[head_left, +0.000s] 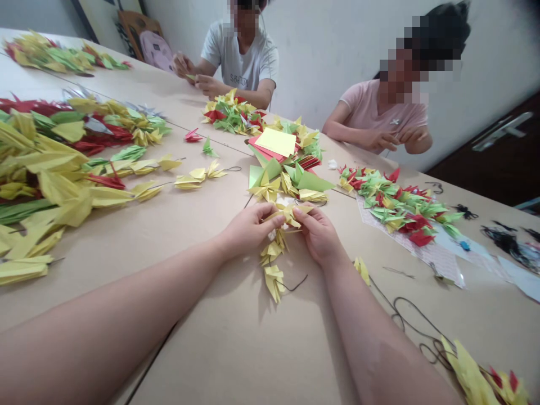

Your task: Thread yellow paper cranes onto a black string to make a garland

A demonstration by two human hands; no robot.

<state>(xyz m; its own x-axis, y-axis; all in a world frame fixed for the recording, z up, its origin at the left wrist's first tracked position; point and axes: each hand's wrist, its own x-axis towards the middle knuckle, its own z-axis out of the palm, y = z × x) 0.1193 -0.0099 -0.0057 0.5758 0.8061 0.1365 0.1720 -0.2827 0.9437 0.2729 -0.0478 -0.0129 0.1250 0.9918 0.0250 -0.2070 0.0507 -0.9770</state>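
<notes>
Both my hands meet over the middle of the table around a yellow folded paper crane (289, 214). My left hand (250, 228) pinches its left side between thumb and forefinger. On its right side, my right hand (317, 233) pinches it the same way. Beneath them a short string of yellow paper cranes (274, 275) trails toward me, with a dark cord end curling out at the right. Just beyond my fingers lie more yellow cranes (270, 187) and green folded paper (314, 181).
A stack of square paper (276, 142) lies ahead. Heaps of coloured cranes spread at left (63, 163) and right (396, 202). Dark cord (400, 315) loops beside my right forearm. Across the table sit two people, one in a white shirt (240, 56), one in pink (379, 112), hands raised.
</notes>
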